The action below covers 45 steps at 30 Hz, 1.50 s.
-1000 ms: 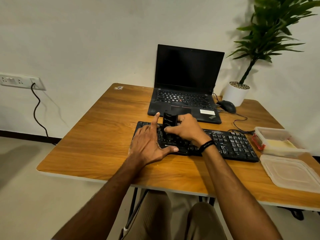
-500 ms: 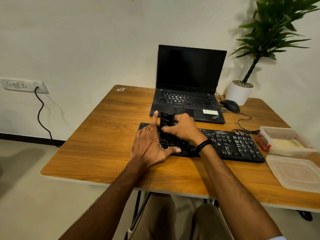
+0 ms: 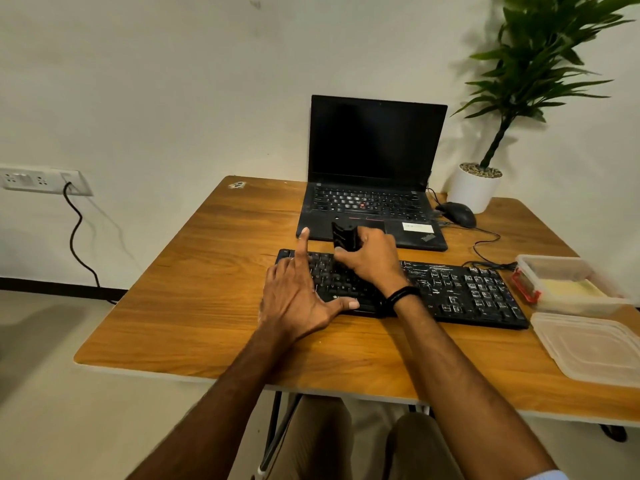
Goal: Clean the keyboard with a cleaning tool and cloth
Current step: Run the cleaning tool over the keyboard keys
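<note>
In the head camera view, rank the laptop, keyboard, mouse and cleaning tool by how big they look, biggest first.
1. laptop
2. keyboard
3. mouse and cleaning tool look about alike; the right hand hides part of the tool, so no ranking.

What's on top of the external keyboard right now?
The left hand rests spread on the left end of the keyboard; the right hand holds a black cleaning tool upright over the keys. Keys beneath both hands, and the tool's tip, are hidden.

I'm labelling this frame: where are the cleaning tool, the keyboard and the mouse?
cleaning tool [image 3: 344,235], head view, upper part of its black body
keyboard [image 3: 478,292], head view, keys near its right end
mouse [image 3: 459,213], head view, top of its shell
</note>
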Motion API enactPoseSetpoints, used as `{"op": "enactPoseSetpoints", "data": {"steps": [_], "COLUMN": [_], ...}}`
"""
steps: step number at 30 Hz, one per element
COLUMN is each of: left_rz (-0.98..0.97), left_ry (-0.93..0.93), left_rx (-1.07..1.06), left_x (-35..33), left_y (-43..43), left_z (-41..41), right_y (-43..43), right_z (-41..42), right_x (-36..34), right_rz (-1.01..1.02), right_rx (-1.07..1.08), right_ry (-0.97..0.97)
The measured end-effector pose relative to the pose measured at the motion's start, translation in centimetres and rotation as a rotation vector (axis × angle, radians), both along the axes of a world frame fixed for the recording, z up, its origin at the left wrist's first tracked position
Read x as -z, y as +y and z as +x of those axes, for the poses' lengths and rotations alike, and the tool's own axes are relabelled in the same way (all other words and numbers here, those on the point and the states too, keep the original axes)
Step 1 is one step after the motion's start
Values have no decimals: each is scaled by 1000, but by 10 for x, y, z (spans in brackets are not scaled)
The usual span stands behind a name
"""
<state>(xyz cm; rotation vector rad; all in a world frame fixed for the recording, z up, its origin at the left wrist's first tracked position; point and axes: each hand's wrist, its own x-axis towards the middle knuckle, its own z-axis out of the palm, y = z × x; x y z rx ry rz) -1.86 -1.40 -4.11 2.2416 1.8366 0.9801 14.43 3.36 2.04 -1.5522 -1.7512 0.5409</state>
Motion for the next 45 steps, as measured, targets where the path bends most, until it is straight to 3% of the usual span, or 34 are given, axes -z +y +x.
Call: {"op": "enactPoseSetpoints", "data": {"steps": [4,7,9,12,14,18,21,22,25,26,30,34,39,45], "left_rz": [-5,5,12,4,5,17,11,11,24,28,23,10,24,57], "left_ry": [3,-6,-4,1,0,-6,-8,-8,-2,0,4,-2,14,67], "left_rx": [4,1,-1,-6,-5,-11,2,8,11,7,4,8,18,95], "left_x": [0,1,0,0,0,0,1,1,2,2,2,2,1,2], "left_y": [0,0,1,0,-1,-1,0,0,1,1,2,2,3,5], "left_z": [1,0,1,1,1,1,1,1,0,0,0,0,0,5], "right_y": [-3,2,5,5,3,15,15,14,23,26,28,33,32,25], "right_z": [1,-4,-5,0,-1,-2,0,0,1,3,10,21,48,74], "right_x": [8,5,3,7,7,7,12,11,7,7,12,1,0,5], "right_rz": [-265,-49,38,-210,-263,-3,-256,-258,-33,-24,-245,-39,-12,-17], "right_rx": [-331,-133,2,-266,-348,19,-206,-240,-18,22,-143,65,138,176], "right_ry": [187,15,7,205,196,59,237,213,-23,-28,149,-52,130,199]}}
